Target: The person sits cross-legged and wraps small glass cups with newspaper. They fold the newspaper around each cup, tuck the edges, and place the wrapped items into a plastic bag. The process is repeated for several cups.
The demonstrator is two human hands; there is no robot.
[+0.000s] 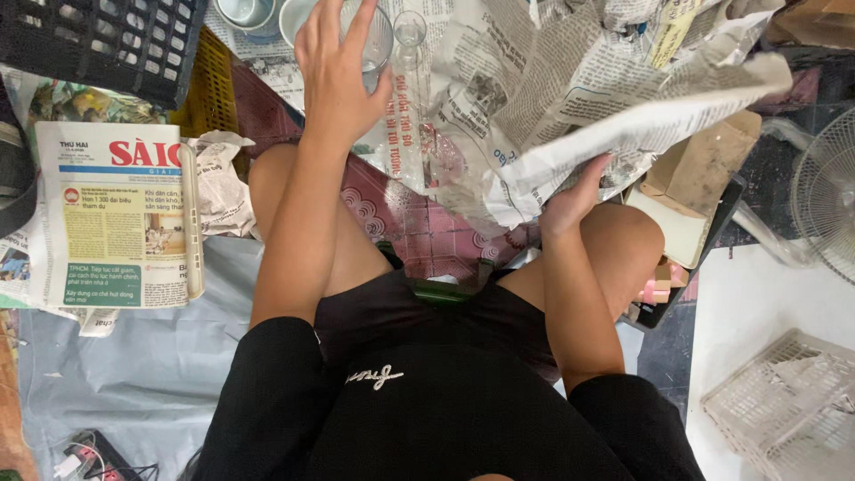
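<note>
Head view, left hand (334, 76) over glass (374, 40)

Camera: one, worn on my head.
Facing: straight down over my lap.
Range: close, within my arms' reach.

Black crate (98, 44), yellow basket (212, 85), black-and-white printed newspaper (623, 107).

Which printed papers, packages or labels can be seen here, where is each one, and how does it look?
Folded newspaper: left, flat, rectangular; white with red masthead, yellow and green blocks.
Newspaper sheet: upper right, crumpled, black on white, held by the right hand.
Clear glass: top centre, under the left hand.
Cardboard piece: right, brown, plain.
No screens visible.
</note>
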